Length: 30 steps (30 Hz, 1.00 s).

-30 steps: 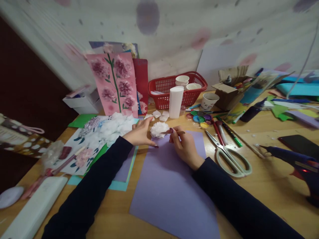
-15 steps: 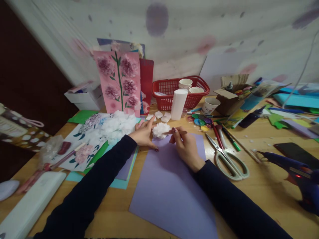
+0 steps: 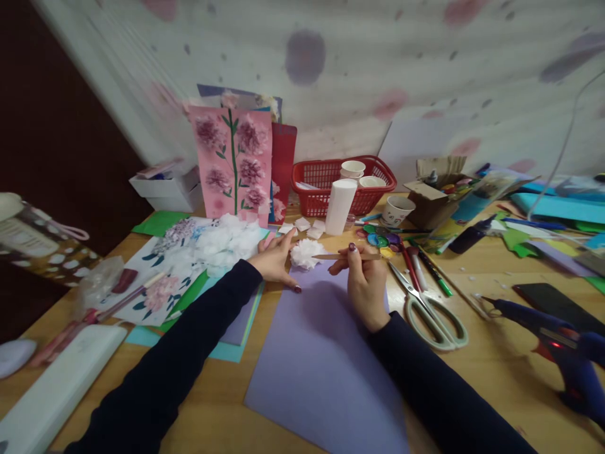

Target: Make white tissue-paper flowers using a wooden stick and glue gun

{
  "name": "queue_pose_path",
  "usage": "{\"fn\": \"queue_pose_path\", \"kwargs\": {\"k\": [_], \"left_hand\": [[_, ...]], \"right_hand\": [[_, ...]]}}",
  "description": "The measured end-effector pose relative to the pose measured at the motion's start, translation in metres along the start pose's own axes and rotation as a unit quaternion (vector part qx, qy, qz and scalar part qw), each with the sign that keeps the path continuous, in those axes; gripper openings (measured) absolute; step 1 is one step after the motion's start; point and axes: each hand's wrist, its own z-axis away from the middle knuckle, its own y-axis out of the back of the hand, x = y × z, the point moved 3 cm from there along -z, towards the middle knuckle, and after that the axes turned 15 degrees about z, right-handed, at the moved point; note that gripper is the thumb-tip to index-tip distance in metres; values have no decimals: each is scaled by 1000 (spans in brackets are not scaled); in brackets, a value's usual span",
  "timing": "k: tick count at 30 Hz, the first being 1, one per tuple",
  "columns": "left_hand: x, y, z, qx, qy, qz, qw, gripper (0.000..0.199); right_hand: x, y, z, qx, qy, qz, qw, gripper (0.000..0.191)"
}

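A white ruffled paper flower [image 3: 305, 253] lies at the far edge of a purple paper sheet [image 3: 321, 359]. Beside its left side rests my left hand [image 3: 273, 260], thumb and fingers spread, holding nothing. My right hand [image 3: 366, 280] pinches a thin wooden stick [image 3: 331, 256], whose pointed end reaches left to the flower's edge; whether it touches cannot be made out. Small white paper squares [image 3: 302, 224] lie just behind the flower. A fluffy heap of white tissue pieces [image 3: 229, 243] sits left of my left hand, on a flower-printed sheet [image 3: 155, 284].
Scissors [image 3: 432, 312], brushes and markers lie to the right, with a blue glue gun [image 3: 553, 340] beyond. At the back stand a white roll [image 3: 340, 207], a red basket [image 3: 319, 173], a paper cup [image 3: 397, 211] and a pink flower card [image 3: 231, 164]. Paint pots [image 3: 378, 239] are nearby.
My right hand has moved right with the stick, drawing its tip back from the flower's middle to its edge. My left hand stays nearly in place. The view has tilted slightly up.
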Motion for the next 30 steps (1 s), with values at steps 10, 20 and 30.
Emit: {"fn": "queue_pose_path", "kwargs": {"k": [10,20,30], "left_hand": [[5,-2,0,-3,3,1,1000,140],[-15,113,50,272,-75,213,935,41],[-76,129,88,402,66,71,910,19]], "right_hand": [[5,-4,1,-35,0,-19,999,38],[25,3,-5,63,-113,-201,971,41],[-41,45,11,22,114,-76,990,27]]}}
